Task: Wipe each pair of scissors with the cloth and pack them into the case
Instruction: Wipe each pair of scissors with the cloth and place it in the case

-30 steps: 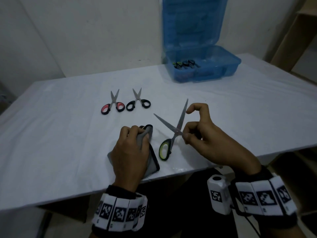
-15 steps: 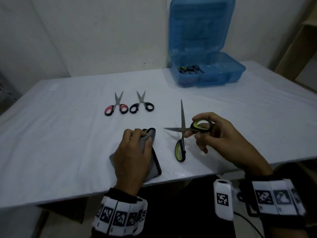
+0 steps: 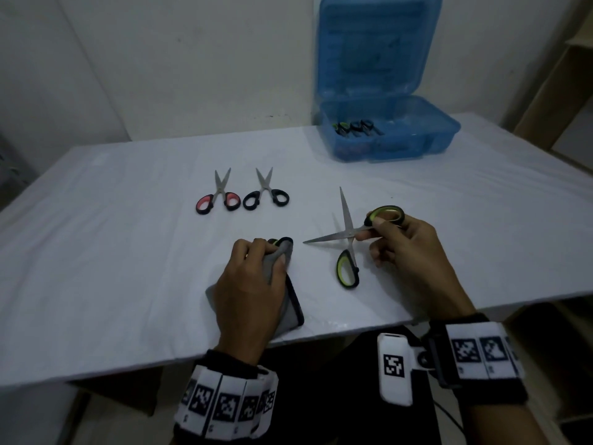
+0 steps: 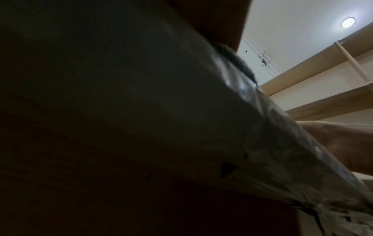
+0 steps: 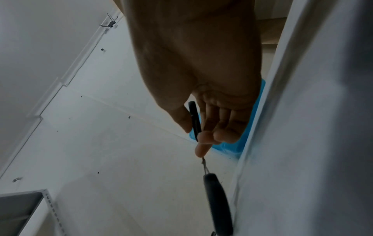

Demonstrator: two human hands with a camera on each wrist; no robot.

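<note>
Since before, the green scissors (image 3: 348, 239) tipped a little in mid frame, blades wide apart, pinched by the right hand (image 3: 407, 248), while the left hand (image 3: 247, 284) grips the grey cloth (image 3: 282, 303).

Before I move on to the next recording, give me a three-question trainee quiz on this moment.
1. True or false: the green-handled scissors are held with their blades spread open.
2. How many pairs of scissors lie on the white table untouched by either hand? A) one B) two C) four
3. Fill in: the left hand grips the grey ____.

Key
1. True: the right hand pinches one handle loop, and the blades cross wide apart.
2. B: the red-handled scissors and the black-handled scissors.
3. Cloth. The open blue case at the far side already holds several pairs.
</note>
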